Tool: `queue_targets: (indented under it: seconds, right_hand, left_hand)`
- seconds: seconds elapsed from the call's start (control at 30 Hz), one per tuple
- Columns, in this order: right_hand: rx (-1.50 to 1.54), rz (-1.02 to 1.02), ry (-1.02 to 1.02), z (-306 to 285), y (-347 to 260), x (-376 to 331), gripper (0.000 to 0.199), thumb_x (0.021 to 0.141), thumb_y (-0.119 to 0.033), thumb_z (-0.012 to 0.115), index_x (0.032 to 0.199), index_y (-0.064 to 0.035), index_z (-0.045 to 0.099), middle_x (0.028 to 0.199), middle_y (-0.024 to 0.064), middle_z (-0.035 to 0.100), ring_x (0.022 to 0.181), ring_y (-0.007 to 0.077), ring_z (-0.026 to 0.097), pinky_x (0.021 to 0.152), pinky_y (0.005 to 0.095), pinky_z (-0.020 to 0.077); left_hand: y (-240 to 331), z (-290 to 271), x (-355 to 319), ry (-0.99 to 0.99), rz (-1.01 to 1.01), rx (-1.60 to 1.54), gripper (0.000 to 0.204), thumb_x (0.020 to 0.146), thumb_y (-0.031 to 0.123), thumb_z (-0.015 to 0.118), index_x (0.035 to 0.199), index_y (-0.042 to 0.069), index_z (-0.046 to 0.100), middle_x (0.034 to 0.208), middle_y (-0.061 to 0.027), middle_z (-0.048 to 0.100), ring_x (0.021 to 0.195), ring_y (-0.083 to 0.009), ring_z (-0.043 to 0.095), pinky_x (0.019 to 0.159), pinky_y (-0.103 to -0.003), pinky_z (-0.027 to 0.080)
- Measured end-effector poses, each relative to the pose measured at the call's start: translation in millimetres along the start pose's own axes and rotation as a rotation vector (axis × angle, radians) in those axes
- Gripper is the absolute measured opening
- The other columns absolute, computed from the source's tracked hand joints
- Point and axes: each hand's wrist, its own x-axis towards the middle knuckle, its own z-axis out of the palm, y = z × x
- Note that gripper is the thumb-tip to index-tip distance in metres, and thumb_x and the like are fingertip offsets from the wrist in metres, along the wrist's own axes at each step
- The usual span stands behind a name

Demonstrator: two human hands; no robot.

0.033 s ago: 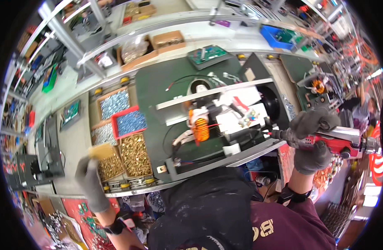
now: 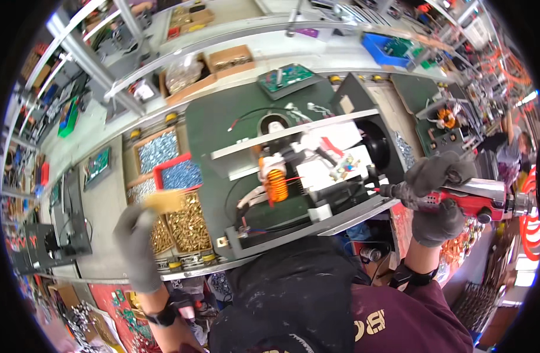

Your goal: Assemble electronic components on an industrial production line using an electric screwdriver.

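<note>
My left hand (image 2: 135,238), in a grey glove and smeared by motion, is closed on the edge of a flat tan piece (image 2: 164,202) above the bins of brass screws (image 2: 189,223). My right hand (image 2: 437,226), also gloved, is wrapped round a red and silver power tool (image 2: 437,199), and grey glove shows on both sides of its body. The tool's tip points left at the near right corner of a grey metal housing (image 2: 335,220). Inside the housing are an orange wire coil (image 2: 276,184), a white sheet with small parts, and cables.
A red bin of bluish screws (image 2: 180,175) and a box of silver screws (image 2: 158,152) adjoin the brass ones. A green circuit board (image 2: 289,79) lies on the dark green mat (image 2: 214,117) beyond the housing. Cardboard boxes (image 2: 232,60) and a blue bin (image 2: 383,50) stand farther back.
My left hand and the tan piece have moved right, farther over the brass screws. The housing and bins appear slightly farther left in view. My right hand keeps its hold on the power tool.
</note>
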Motion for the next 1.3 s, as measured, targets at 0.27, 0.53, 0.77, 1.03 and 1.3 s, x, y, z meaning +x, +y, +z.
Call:
queue_targets:
  seconds: [0.27, 0.53, 0.77, 1.03, 1.3]
  right_hand:
    - [-0.002, 0.010, 0.163, -120.8, -5.0, -11.9, 0.039, 0.074, -0.028, 0.072, 0.100, -0.0097, 0.049, 0.069, 0.0059, 0.047, 0.052, 0.0171, 0.047, 0.053, 0.0331, 0.0406]
    - [0.027, 0.044, 0.231, -202.6, 11.8, 1.8, 0.033, 0.077, -0.025, 0.069, 0.099, -0.0097, 0.050, 0.071, 0.0052, 0.047, 0.054, 0.0165, 0.046, 0.053, 0.0318, 0.0403]
    - [0.151, 0.250, 0.204, -232.4, 27.2, 0.9, 0.026, 0.073, -0.008, 0.068, 0.094, -0.0048, 0.052, 0.086, 0.0109, 0.058, 0.071, 0.0209, 0.057, 0.060, 0.0320, 0.0473]
    - [0.202, 0.052, 0.106, -253.8, 39.7, 2.0, 0.028, 0.074, -0.012, 0.071, 0.094, -0.0030, 0.052, 0.078, 0.0133, 0.058, 0.071, 0.0237, 0.060, 0.065, 0.0378, 0.0502]
    - [0.219, 0.084, 0.181, -241.2, 39.3, 7.3, 0.029, 0.073, -0.018, 0.071, 0.093, -0.0043, 0.054, 0.075, 0.0138, 0.060, 0.069, 0.0233, 0.060, 0.066, 0.0360, 0.0502]
  left_hand:
    - [151.1, 344.0, 44.3, -0.805, 0.101, 0.276, 0.024, 0.075, 0.024, 0.065, 0.087, 0.003, 0.069, 0.077, -0.0104, 0.065, 0.068, -0.0191, 0.061, 0.063, -0.032, 0.047]
    - [126.3, 408.5, 24.2, -0.471, 0.537, 1.002, 0.019, 0.079, 0.027, 0.062, 0.082, 0.009, 0.066, 0.077, -0.0103, 0.063, 0.071, -0.0290, 0.063, 0.063, -0.041, 0.048]
    - [142.1, 411.1, 7.5, -0.608, 0.594, 1.063, 0.031, 0.075, 0.038, 0.067, 0.081, 0.008, 0.062, 0.074, -0.0094, 0.063, 0.070, -0.0255, 0.063, 0.063, -0.040, 0.047]
    - [155.4, 404.5, 12.4, -0.518, 0.557, 1.165, 0.052, 0.068, 0.041, 0.074, 0.107, 0.010, 0.057, 0.084, -0.0075, 0.061, 0.079, -0.0255, 0.061, 0.066, -0.039, 0.046]
    - [158.1, 394.0, 17.2, -0.652, 0.476, 1.286, 0.052, 0.074, 0.034, 0.070, 0.118, 0.012, 0.056, 0.087, -0.0083, 0.062, 0.079, -0.0253, 0.061, 0.068, -0.039, 0.046]
